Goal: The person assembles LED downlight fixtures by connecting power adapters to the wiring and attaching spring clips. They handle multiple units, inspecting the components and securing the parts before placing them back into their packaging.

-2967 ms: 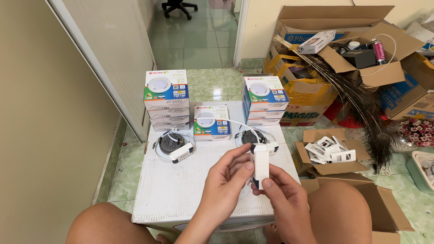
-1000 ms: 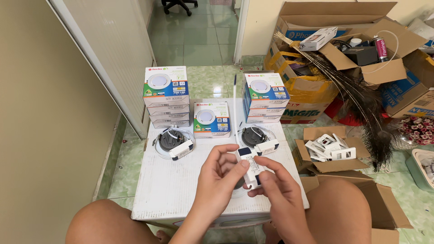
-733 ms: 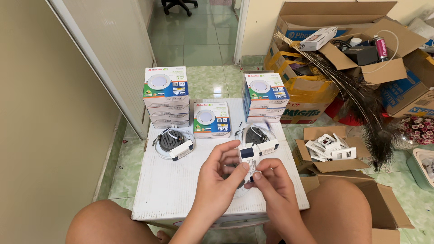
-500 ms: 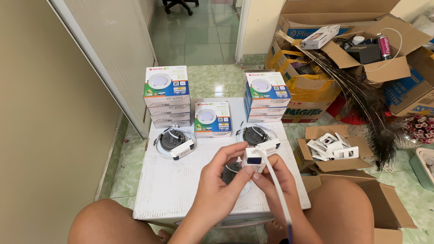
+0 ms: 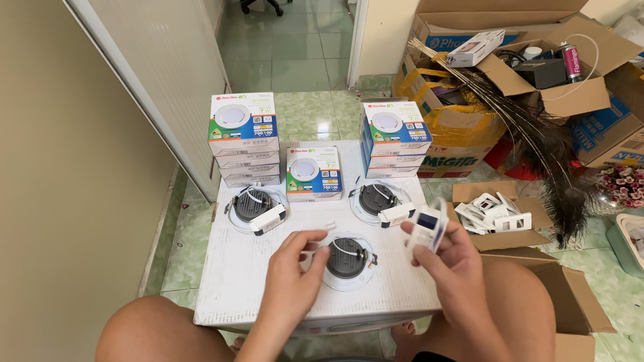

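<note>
**Driver box in right hand, lamp body under left**

Fingers (image 5: 421,249) of the right hand (image 5: 451,258) pinch the small white driver box (image 5: 426,228), thumb on the near face and the others behind, so it sits raised off the table with its blue-labelled side toward the camera. Looks held that way to keep the label readable and the lead end free. A thin white lead shows at its top; I cannot tell where it runs.

Left hand (image 5: 292,281) is at 9 o'clock of the middle downlight (image 5: 347,260). Its fingertips are curled close together just at the lamp's white wire; too small to tell whether they actually grip it or only touch it. Hand rests on the white tabletop (image 5: 235,275), probably to steady the fixture.

Middle downlight lies face down, dark heat-sink back up, clear rim flat on the table, so the wiring side is accessible.

Around it:
- two more downlights, also face down, at 10 o'clock (image 5: 255,206) and 1 o'clock (image 5: 377,200), each with its own white driver box alongside
- single lamp carton (image 5: 313,173) at 12 o'clock, between them
- carton stacks at the far corners, left (image 5: 243,137) and right (image 5: 396,137)
- open cardboard box of white plastic parts (image 5: 496,213) on the floor at 3 o'clock, within the right hand's reach
- bigger cardboard boxes (image 5: 537,74) with clutter and long dark feathers (image 5: 543,147) further out at 2 o'clock

Bare knees at either side of the table's near edge.
</note>
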